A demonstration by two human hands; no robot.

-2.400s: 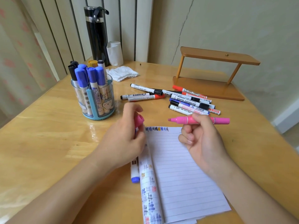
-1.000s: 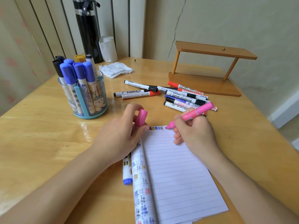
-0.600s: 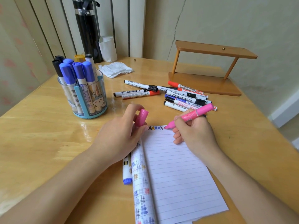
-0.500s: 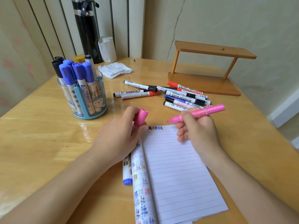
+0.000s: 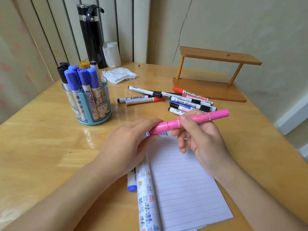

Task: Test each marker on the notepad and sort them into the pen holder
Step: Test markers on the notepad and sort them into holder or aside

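Wooden desk (image 5: 50,147), cracked wall behind. Pink marker (image 5: 200,118) held level above the notepad's (image 5: 180,180) far edge: right hand (image 5: 205,142) pinches the barrel, left hand (image 5: 128,147) grips the cap end. Pen holder (image 5: 93,105) far left, part filled. Loose markers (image 5: 183,104) far centre.

Open bench (image 5: 103,135) lies between the left hand (image 5: 126,147) and pen holder (image 5: 90,104), whose mouth is crowded with standing markers (image 5: 83,77); loose markers (image 5: 188,104) and a wooden rack (image 5: 210,90) block the far right.
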